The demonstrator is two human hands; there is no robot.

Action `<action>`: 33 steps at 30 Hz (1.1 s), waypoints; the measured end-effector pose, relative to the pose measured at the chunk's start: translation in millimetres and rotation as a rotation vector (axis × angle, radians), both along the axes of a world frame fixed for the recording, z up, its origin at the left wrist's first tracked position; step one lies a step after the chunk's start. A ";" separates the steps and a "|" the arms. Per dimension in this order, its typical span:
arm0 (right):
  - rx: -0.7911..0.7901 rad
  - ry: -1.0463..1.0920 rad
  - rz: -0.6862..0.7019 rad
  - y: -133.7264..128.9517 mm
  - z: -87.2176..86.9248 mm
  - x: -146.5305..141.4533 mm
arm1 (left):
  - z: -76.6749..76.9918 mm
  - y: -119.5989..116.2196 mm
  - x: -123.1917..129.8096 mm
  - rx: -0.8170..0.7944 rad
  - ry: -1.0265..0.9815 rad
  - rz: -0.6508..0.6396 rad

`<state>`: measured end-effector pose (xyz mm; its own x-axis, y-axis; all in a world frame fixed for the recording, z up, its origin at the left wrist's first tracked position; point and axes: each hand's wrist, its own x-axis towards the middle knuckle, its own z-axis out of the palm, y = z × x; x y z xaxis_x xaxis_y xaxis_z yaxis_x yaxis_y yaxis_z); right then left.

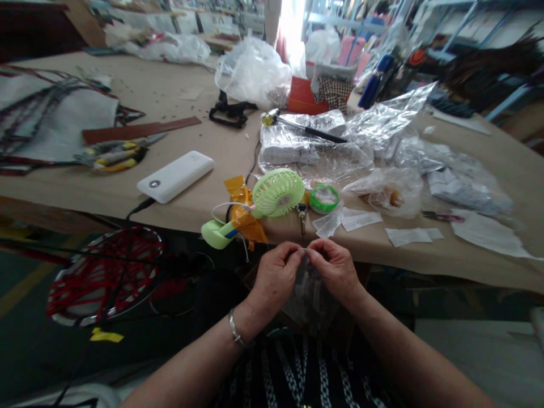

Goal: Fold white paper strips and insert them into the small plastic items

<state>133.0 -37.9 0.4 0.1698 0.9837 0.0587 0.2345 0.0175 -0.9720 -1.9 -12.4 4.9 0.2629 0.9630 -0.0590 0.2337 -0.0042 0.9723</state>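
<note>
My left hand [276, 272] and my right hand [335, 269] meet just off the front edge of the table, thumbs and forefingers pinched together. A thin pale piece shows between the fingertips, too small to name. Clear plastic [312, 289], perhaps a bag, shows between and below my hands; I cannot tell whether they hold it. Just beyond them, a metal-tipped tool [302, 218] points toward me at the table edge. Left of it, a light green fan [278, 192] is fixed with orange tape [250, 224]. A green round container [323, 198] with whitish content stands to the right.
A white power bank [176, 177] with a black cable lies left, near pliers [114, 156] and a brown strip [140, 130]. A hammer [306, 126] rests on plastic-wrapped packs [289, 152]. Paper slips [361, 219] and a plastic bag [391, 190] are at right. A red-strapped round frame [106, 275] stands below left.
</note>
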 end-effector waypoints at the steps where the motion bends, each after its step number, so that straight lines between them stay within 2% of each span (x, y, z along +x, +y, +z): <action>1: 0.013 -0.013 -0.008 1.1 0.4 0.0 | 0.7 1.4 0.8 0.026 0.015 0.005; 12: 0.113 -0.122 -0.008 6.7 -2.6 3.3 | -0.2 6.5 1.5 0.218 0.120 0.016; 33: 0.147 -0.148 -0.006 14.1 -2.5 4.1 | -0.1 16.5 5.0 0.252 0.146 0.018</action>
<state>137.1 -23.7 -2.1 0.1543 0.9618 0.2262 0.3754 0.1548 -0.9138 3.1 4.1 4.8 0.2523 0.9565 0.1463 0.3737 -0.2358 0.8971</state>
